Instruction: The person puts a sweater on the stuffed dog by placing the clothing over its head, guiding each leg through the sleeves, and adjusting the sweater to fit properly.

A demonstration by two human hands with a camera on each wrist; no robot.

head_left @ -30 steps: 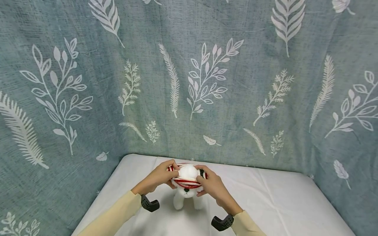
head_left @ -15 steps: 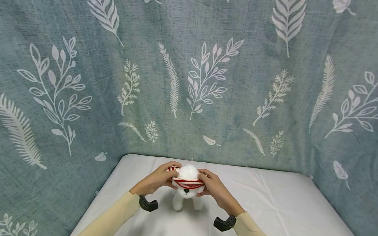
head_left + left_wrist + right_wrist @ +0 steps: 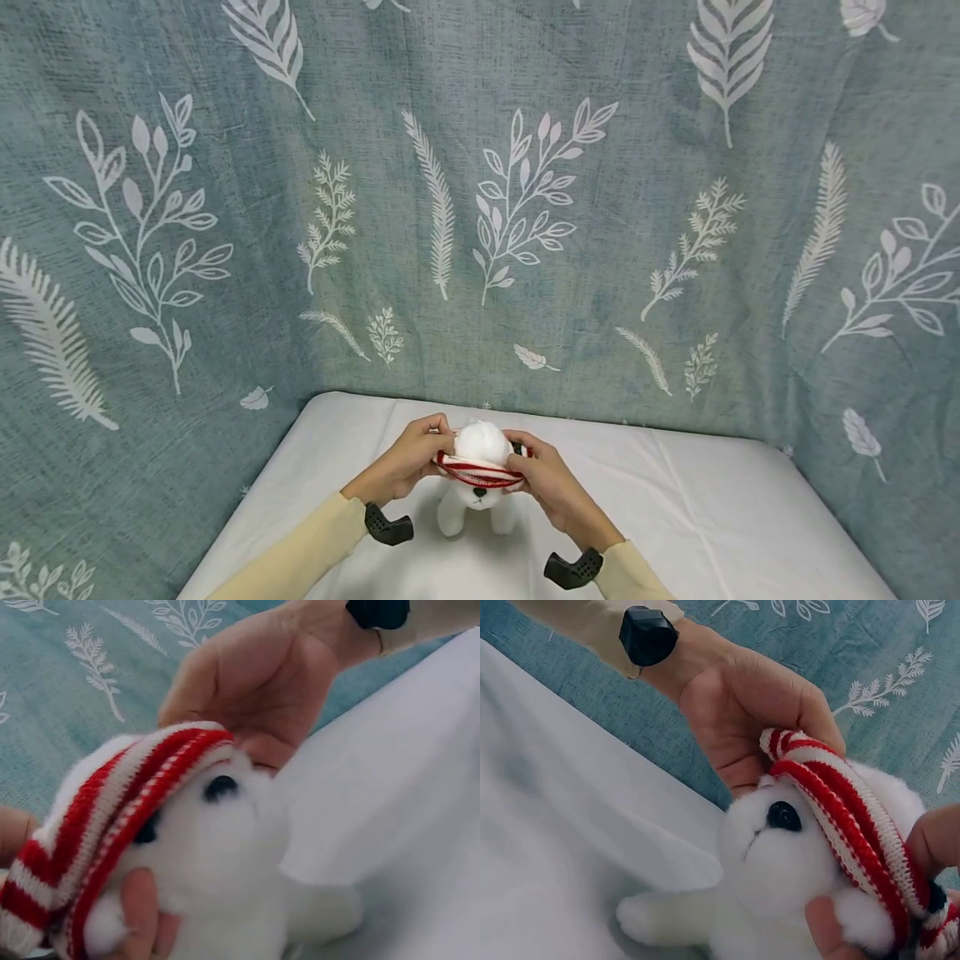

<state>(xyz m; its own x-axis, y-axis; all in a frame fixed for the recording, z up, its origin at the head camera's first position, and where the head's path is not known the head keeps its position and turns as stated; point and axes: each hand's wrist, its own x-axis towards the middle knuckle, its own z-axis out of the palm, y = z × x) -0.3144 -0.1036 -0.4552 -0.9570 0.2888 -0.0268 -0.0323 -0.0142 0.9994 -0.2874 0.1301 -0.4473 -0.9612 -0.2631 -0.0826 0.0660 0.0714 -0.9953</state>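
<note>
A white plush dog (image 3: 481, 442) stands on the white cloth surface, facing me. Around its head runs a small knitted garment (image 3: 480, 473), striped red and white, with a dark patch at its right side. The crown pokes up through the knit, and the front edge hangs low over the brow. My left hand (image 3: 408, 457) pinches the knit at one side of the head, my right hand (image 3: 551, 483) at the other. A black eye (image 3: 784, 816) shows below the edge in the right wrist view. Fingers (image 3: 140, 907) also rest under the cheek in the left wrist view.
A white cloth-covered table (image 3: 645, 492) spreads around the toy. Behind and to the left hangs a blue-green curtain (image 3: 375, 250) with white leaf prints. Both wrists carry black devices.
The band's front edge sits slightly lower and nearer me, and the dog's muzzle dips a little. My left fingers have curled in over the knit; the dark patch beside my right fingers shows again.
</note>
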